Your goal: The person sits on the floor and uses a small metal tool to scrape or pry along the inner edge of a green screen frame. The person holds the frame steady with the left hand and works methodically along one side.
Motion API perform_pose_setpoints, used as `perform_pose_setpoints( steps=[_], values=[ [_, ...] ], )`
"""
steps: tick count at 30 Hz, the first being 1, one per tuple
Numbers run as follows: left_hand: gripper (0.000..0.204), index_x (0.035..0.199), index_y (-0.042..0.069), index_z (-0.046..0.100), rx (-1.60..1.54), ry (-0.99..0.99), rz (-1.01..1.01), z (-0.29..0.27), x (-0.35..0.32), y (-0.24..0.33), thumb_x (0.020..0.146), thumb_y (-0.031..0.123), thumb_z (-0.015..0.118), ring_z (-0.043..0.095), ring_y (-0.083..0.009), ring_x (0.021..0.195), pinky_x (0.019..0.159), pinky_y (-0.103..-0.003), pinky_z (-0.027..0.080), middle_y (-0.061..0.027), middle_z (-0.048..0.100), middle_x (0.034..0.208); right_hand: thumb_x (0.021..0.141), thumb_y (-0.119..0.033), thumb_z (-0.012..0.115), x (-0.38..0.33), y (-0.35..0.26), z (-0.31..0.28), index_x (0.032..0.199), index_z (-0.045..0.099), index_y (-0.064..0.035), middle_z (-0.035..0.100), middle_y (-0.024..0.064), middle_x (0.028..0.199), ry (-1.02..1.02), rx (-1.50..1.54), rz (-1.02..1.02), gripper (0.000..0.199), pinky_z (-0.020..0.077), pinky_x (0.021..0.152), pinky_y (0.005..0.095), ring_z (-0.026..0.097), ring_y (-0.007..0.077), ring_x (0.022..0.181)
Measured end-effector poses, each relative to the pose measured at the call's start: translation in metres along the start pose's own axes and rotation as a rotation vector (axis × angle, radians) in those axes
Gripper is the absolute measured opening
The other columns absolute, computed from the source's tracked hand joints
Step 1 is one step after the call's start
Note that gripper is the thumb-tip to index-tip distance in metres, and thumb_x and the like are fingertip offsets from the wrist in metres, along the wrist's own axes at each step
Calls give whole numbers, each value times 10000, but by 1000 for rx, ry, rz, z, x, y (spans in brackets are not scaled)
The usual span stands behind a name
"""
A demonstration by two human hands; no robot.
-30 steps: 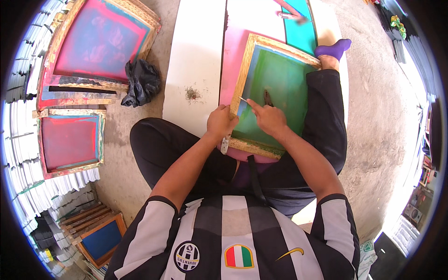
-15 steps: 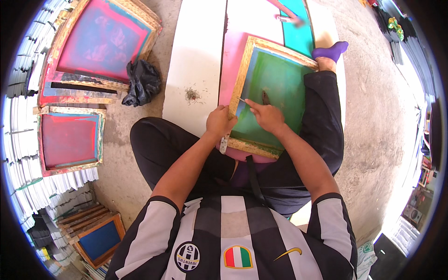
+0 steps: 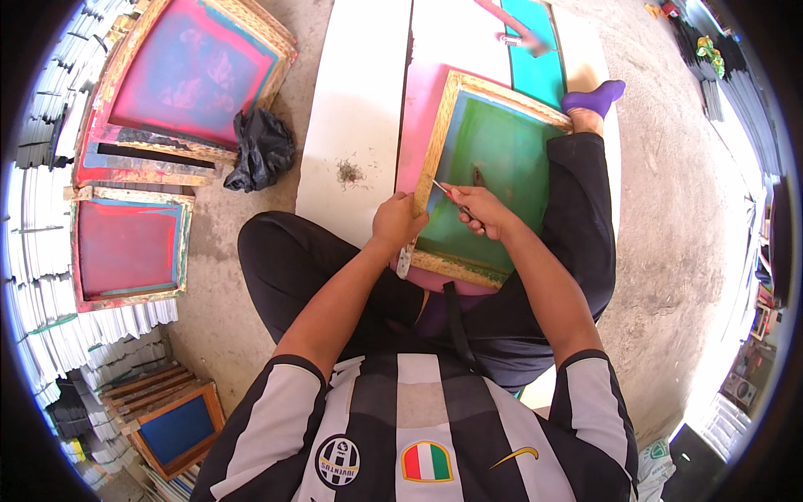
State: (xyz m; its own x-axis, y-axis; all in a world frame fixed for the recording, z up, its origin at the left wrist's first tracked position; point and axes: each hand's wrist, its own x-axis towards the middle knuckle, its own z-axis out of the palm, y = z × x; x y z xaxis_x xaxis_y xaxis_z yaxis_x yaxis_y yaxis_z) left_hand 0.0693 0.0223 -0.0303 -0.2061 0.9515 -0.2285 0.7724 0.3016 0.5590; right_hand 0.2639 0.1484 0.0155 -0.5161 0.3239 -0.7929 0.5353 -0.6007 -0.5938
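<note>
A wooden-framed screen (image 3: 434, 142) with green mesh lies tilted across my lap and the boards. My left hand (image 3: 398, 221) is closed around its left wooden edge. Below that hand a pale, paint-specked strip (image 3: 404, 262) sticks out; whether the hand holds it too is unclear. In my right hand (image 3: 485, 209), over the mesh, is a thin metal tool with a red and dark handle (image 3: 452, 194), much of it hidden by the fingers. Its tip is at the inner side of the left edge. A dark patch (image 3: 478, 175) shows on the mesh beyond my right hand.
Small scraps (image 3: 350, 173) lie on the white board (image 3: 345, 109). A black plastic bag (image 3: 261, 151) rests beside a large pink-and-blue screen (image 3: 196, 79). Another framed screen (image 3: 130, 247) is at left, near paper stacks (image 3: 42, 297). A reddish, blurred-ended object (image 3: 523, 35) lies far ahead.
My right hand has turned, so the tool's red handle now shows. The tip stays by the left edge. My left hand keeps its grip, and the whole view has shifted slightly.
</note>
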Motion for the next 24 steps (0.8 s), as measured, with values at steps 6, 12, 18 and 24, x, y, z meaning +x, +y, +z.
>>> perform_pose_setpoints(
  steps=[6, 12, 18, 24],
  values=[
    [447, 1048, -16, 690, -38, 37, -40, 7, -2, 0, 834, 370, 758, 703, -411, 930, 832, -512, 570, -212, 687, 1020, 1070, -331, 508, 9, 40, -6, 1489, 566, -358, 726, 180, 928, 424, -901, -574, 424, 554, 719, 512, 710, 383, 819],
    [467, 1063, -25, 697, -9, 21, -118, -5, 1, 18, 835, 377, 761, 703, -407, 932, 822, -504, 567, -210, 686, 1013, 1058, -325, 500, -20, 9, 9, 1457, 586, -373, 738, 201, 985, 452, -1106, -361, 411, 566, 801, 559, 718, 434, 898],
    [420, 1036, 4, 712, -18, 29, -54, 6, 4, 5, 824, 363, 762, 689, -409, 924, 820, -515, 548, -211, 683, 950, 1049, -279, 516, -25, -3, 26, 1459, 593, -329, 737, 186, 982, 481, -1296, -297, 420, 570, 743, 537, 718, 410, 826],
    [367, 947, -6, 706, 17, 73, -55, 14, 7, 5, 813, 332, 758, 688, -411, 854, 778, -508, 552, -209, 672, 887, 1060, -241, 489, 6, 27, 9, 1486, 578, -290, 733, 206, 995, 399, -880, -453, 438, 578, 787, 507, 730, 380, 871]
  ],
)
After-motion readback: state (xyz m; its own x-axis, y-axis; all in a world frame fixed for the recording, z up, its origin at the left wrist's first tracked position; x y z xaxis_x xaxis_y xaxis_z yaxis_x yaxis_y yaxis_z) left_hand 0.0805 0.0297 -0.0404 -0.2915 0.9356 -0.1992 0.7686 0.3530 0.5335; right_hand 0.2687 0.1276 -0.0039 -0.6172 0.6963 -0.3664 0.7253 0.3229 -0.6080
